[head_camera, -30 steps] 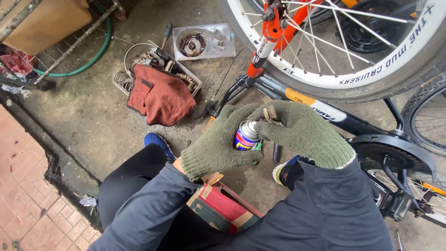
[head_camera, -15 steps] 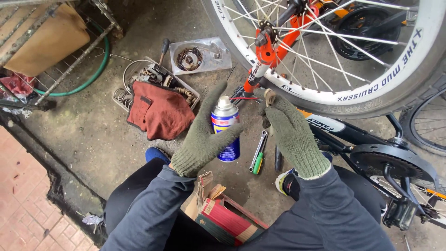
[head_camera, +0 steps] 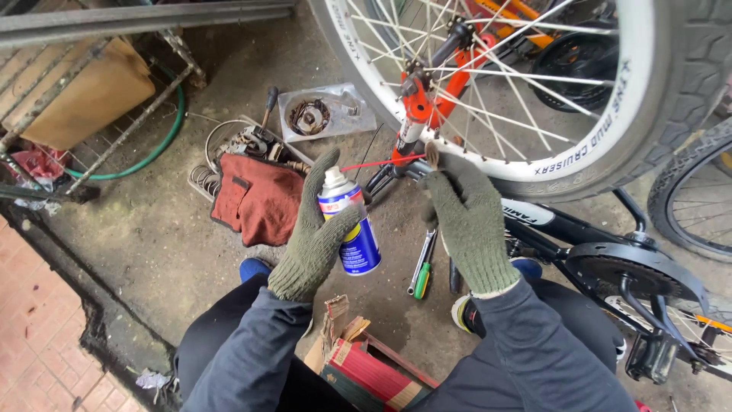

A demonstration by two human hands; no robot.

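While the bicycle wheel (head_camera: 534, 91) fills the top | left hand (head_camera: 316, 229) grips the blue spray can (head_camera: 349, 225) upright over concrete; keep it vertical | right hand (head_camera: 465, 214) pinches the red straw (head_camera: 377, 162); aim it steadily at the orange fork (head_camera: 418, 114)

A single head-worn camera looked steeply down from close range over the person's arms toward the concrete floor (head_camera: 114, 229), facing forward to the bicycle wheel (head_camera: 610, 145) filling the upper right.
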